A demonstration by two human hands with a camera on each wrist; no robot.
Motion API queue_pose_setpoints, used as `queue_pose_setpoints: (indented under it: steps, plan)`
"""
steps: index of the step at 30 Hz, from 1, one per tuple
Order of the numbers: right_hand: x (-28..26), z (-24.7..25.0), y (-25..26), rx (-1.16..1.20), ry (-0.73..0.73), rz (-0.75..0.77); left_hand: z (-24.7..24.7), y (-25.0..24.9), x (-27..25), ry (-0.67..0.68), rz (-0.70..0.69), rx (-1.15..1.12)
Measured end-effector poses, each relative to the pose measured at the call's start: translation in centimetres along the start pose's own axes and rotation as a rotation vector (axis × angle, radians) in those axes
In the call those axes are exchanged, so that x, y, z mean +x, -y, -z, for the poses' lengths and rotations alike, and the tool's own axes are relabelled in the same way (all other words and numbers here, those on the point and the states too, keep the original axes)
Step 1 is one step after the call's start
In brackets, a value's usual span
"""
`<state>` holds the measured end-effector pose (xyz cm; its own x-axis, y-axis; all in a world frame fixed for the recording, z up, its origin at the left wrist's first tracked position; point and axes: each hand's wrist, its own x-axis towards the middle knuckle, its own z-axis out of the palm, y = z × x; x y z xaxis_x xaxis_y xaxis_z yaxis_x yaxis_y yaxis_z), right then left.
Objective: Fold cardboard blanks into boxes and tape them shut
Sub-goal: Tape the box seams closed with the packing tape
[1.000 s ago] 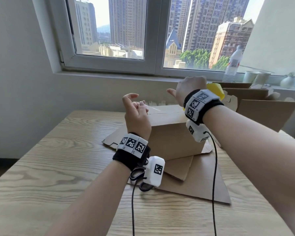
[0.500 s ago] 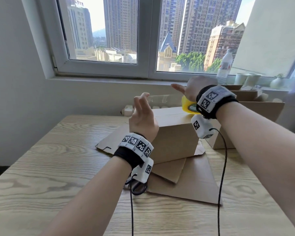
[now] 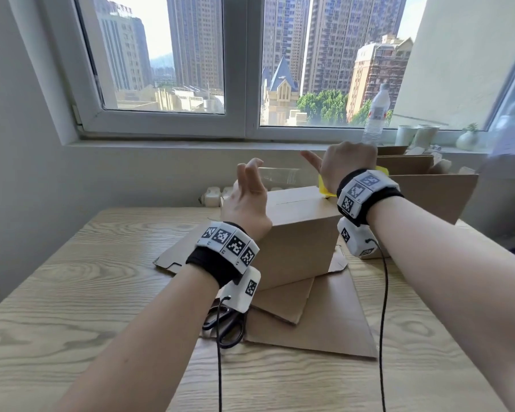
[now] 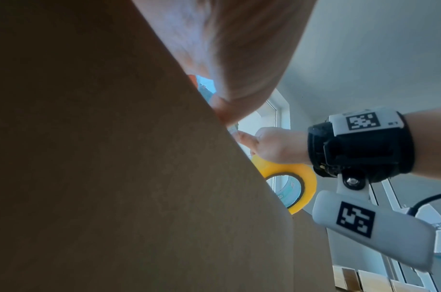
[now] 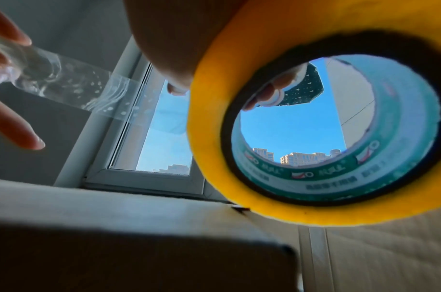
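A folded cardboard box [image 3: 298, 233] stands on flat blanks [image 3: 324, 316] in the middle of the table. My right hand [image 3: 345, 165] grips a yellow tape roll [image 3: 324, 185] just above the box's far right top edge; the roll [image 5: 239, 197] fills the right wrist view. A clear tape strip [image 3: 283, 175] runs left from the roll, above the box top, to my left hand [image 3: 247, 197]. That hand's fingertips [image 5: 12, 65] pinch the strip's end [image 5: 89, 83]. The left wrist view shows mostly the box side [image 4: 114, 177].
Black scissors [image 3: 223, 322] lie on the wooden table [image 3: 72, 292] under my left wrist. Open cardboard boxes [image 3: 437, 197] stand at the back right. A water bottle [image 3: 375, 114] and cups [image 3: 416, 135] sit on the window sill.
My hands have drawn apart, so the strip is longer. The roll has come down to the box's right top edge, and my left hand has moved to its left side.
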<state>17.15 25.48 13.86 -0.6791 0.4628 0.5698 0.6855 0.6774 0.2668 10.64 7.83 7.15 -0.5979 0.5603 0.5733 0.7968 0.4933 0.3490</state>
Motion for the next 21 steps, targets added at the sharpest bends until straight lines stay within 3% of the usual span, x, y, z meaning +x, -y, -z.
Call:
queue_pose_setpoints:
  steps: [11, 16, 21]
  plan:
    - [0.3, -1.1, -0.7, 0.067, 0.101, -0.147, -0.5, 0.3, 0.8, 0.048, -0.214, -0.022]
    - [0.9, -1.1, -1.3, 0.176, 0.179, -0.247, -1.3, 1.5, 1.0, 0.037, -0.241, -0.119]
    - [1.2, -1.7, -1.3, 0.134, 0.228, -0.272, -1.4, 0.5, 0.9, 0.046, -0.307, -0.109]
